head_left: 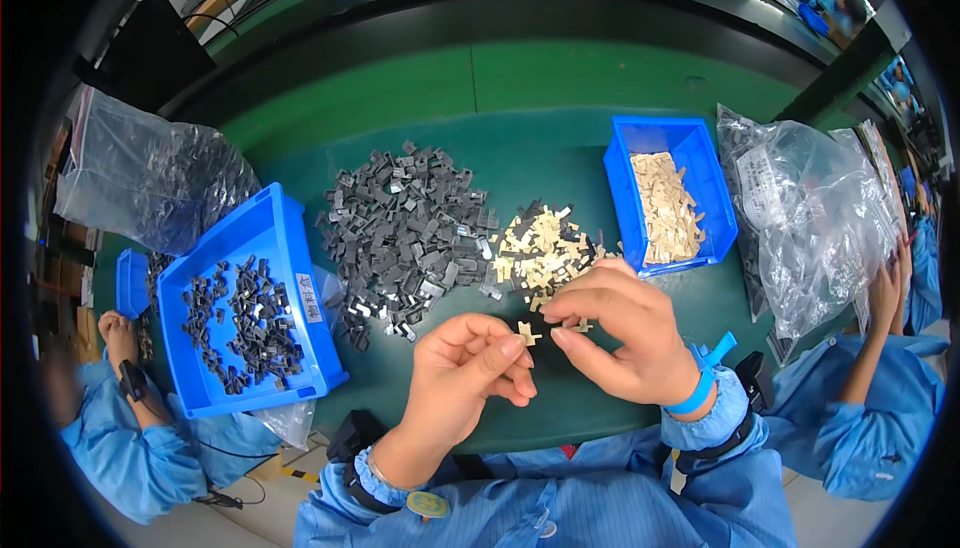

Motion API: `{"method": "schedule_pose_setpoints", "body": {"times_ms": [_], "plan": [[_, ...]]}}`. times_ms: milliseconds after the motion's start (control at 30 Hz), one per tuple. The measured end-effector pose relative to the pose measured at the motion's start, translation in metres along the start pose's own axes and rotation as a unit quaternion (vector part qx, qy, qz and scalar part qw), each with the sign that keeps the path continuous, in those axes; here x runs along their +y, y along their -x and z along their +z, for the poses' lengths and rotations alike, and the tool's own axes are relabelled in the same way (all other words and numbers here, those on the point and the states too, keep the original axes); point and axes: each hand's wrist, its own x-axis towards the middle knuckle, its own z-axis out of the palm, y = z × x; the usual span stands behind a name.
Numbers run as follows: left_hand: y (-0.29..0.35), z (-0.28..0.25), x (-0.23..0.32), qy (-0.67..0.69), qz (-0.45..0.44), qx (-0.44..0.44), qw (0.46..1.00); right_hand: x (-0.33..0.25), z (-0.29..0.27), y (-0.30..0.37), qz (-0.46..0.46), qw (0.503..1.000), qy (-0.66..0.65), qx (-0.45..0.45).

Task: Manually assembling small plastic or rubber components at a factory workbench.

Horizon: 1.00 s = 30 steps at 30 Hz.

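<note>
My left hand [458, 380] pinches a small gold-coloured flat metal piece [528, 334] between thumb and forefinger, above the front of the green table. Close by on the right, my right hand [632, 336] has its thumb and forefinger brought together near that piece. Something small and dark shows at its fingertips, too small to make out. Just beyond the hands lies a loose pile of gold metal pieces [545, 251], with some dark bits among them. A larger heap of black plastic parts [408, 223] spreads to its left.
At the left stands a tilted blue bin [325, 343] with black parts inside. A blue box [722, 203] at the far right holds flat gold pieces. Clear plastic bags [150, 163] lie on the left, and another bag [815, 208] on the right. People in blue work on both sides.
</note>
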Motion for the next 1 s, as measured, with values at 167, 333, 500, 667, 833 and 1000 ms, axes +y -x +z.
{"method": "schedule_pose_setpoints", "body": {"times_ms": [167,333,500,667,833,1000], "plan": [[0.003,0.001,-0.004,-0.109,0.07,0.006,0.992,-0.002,0.0,0.005,0.138,0.972,-0.182,-0.049],[0.004,0.001,-0.003,-0.092,0.054,-0.021,0.994,-0.003,-0.001,0.005,0.138,0.969,-0.199,-0.055],[0.006,0.001,-0.004,-0.098,0.033,-0.024,0.994,-0.003,0.001,0.005,0.112,0.981,-0.151,-0.054],[0.008,0.001,-0.005,-0.165,0.109,-0.042,0.979,-0.003,0.002,0.004,0.046,0.994,-0.079,-0.066],[0.01,0.006,-0.007,-0.29,0.189,0.007,0.938,-0.006,-0.001,0.002,0.007,0.994,-0.02,-0.105],[0.011,0.006,-0.007,-0.334,0.219,-0.001,0.917,-0.003,0.004,0.003,0.008,0.995,-0.038,-0.095]]}}
